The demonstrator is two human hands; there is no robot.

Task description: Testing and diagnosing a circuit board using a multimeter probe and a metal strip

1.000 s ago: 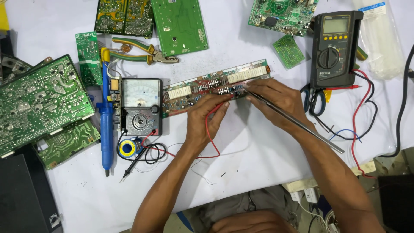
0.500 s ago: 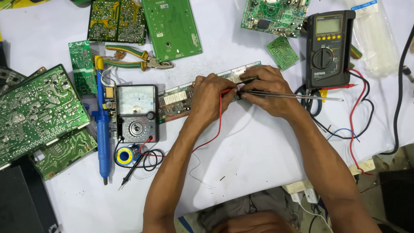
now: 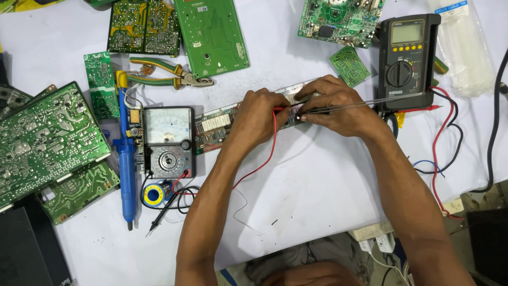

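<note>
Centrally, a long narrow green circuit board [image 3: 214, 127] is pressed onto the white desk [image 3: 317, 185] by the left hand [image 3: 256, 119], closed around a red test lead [image 3: 267, 159]. A thin metal probe [image 3: 360, 106] is pinched by the right hand [image 3: 338, 106] at the board's right end.

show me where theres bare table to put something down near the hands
The widest bare patch of the white table lies between the two forearms. Another sits below the analog meter, left of the left hand. Crowded: the top edge and left side, covered in circuit boards.
</note>
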